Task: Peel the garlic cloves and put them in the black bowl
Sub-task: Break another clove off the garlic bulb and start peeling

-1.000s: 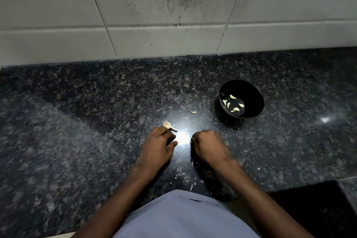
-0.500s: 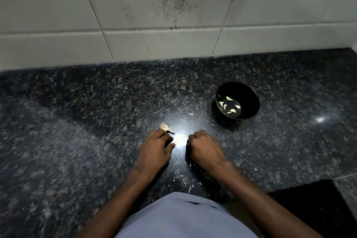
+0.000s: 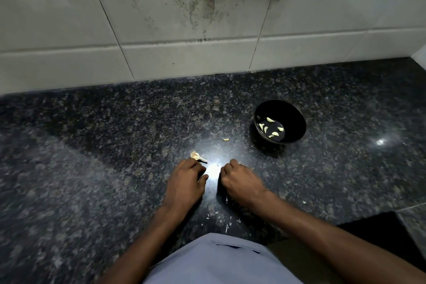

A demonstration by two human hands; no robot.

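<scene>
A dark granite counter (image 3: 92, 168) runs under a tiled wall. The garlic piece (image 3: 197, 157) lies mid-counter, just beyond the left hand (image 3: 185, 183), long axis slanting from far-left to near-right, its stem tip toward that hand's knuckles. Both hands rest curled; I cannot tell what either holds. The right hand (image 3: 242, 182) is nearer the bowl (image 3: 297, 127), toward the back right, with peeled cloves (image 3: 269, 128) inside.

Cloves (image 3: 271, 128) in bowl (image 3: 297, 122) — garlic stem (image 3: 197, 157) left, on counter (image 3: 92, 145)
</scene>
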